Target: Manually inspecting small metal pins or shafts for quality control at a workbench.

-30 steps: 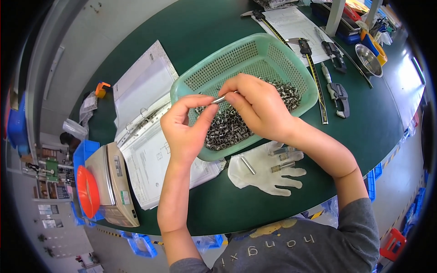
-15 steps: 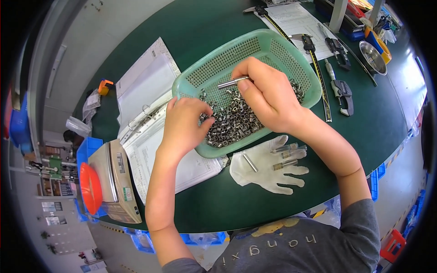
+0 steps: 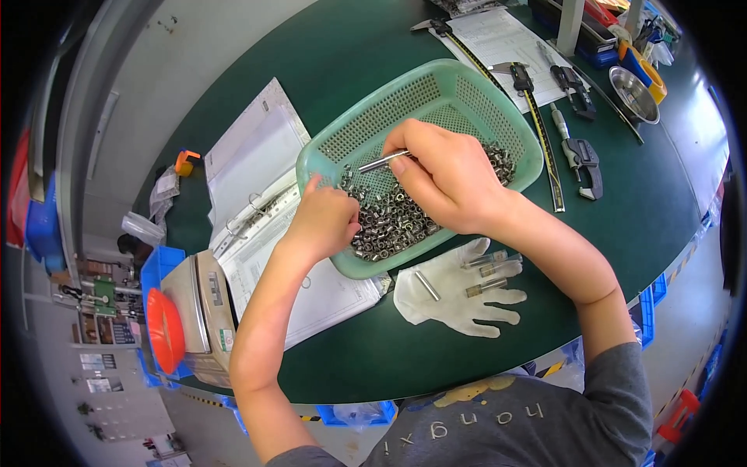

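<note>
A green perforated plastic basket [image 3: 366, 132] sits on the dark green table and holds a heap of small metal nuts [image 3: 393, 222]. My right hand [image 3: 447, 175] is over the basket and pinches a thin metal pin [image 3: 383, 162] that points left. At the basket's near left corner my left hand [image 3: 327, 222] reaches into the heap with its fingers curled among the nuts; what they grip is hidden. A white glove [image 3: 455, 292] lies flat just in front of the basket with several metal pins [image 3: 486, 272] on it.
An open ring binder with papers [image 3: 257, 202] lies left of the basket. A small scale with an orange-red disc [image 3: 183, 319] stands at the table's left edge. Calipers [image 3: 580, 156], a long ruler [image 3: 537, 124], a paper sheet and a metal bowl [image 3: 632, 92] lie at the back right.
Both hands came down from above the basket. My left hand dropped into the nuts at the near left corner. My right hand still holds the pin, now lower over the basket.
</note>
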Motion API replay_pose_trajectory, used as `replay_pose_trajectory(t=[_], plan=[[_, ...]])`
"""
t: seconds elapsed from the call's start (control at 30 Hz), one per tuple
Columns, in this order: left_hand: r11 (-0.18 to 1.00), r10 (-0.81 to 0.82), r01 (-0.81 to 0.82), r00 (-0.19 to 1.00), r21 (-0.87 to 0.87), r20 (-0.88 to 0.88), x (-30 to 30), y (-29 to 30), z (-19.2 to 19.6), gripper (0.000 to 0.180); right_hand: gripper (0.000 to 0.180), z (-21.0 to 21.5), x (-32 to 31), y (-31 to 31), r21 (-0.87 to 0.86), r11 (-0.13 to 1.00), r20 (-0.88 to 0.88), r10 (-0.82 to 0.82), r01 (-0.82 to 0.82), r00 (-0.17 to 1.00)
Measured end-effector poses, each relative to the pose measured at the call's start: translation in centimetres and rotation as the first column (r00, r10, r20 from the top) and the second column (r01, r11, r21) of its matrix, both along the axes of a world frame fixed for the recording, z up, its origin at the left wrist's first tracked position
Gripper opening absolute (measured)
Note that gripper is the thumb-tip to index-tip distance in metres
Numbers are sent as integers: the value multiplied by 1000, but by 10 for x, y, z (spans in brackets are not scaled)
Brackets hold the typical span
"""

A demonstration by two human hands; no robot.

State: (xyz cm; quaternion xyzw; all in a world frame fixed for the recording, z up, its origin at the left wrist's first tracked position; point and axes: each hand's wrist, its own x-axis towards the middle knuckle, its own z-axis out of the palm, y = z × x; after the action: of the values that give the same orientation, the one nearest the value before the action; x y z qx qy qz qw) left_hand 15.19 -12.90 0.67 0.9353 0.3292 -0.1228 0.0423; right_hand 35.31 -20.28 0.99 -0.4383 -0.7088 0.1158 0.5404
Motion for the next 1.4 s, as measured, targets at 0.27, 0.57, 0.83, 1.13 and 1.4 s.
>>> replay_pose_trajectory(t=[0.27, 0.57, 0.83, 1.13, 1.4], plan=[[952, 206, 23, 689, -305, 695, 8, -6, 12, 8, 12, -4, 1, 3, -57, 998, 86, 5, 0, 996], [765, 541, 341, 119, -546, 832, 9, -19, -13, 15, 10, -3, -5, 1, -56, 998, 115, -6, 12, 993], [999, -8, -35, 287, 19, 958, 16, -29, -1, 13, 10, -2, 3, 4, -4, 1000, 357, 6, -5, 934], [959, 279, 3, 158, -283, 947, 12, -35, -6, 17, 16, -10, -10, 4, -13, 996, 186, 90, -89, 979], [677, 721, 224, -12, -701, 693, 7, -28, -12, 26, 20, -12, -9, 5, 23, 999, 205, 36, -42, 978]])
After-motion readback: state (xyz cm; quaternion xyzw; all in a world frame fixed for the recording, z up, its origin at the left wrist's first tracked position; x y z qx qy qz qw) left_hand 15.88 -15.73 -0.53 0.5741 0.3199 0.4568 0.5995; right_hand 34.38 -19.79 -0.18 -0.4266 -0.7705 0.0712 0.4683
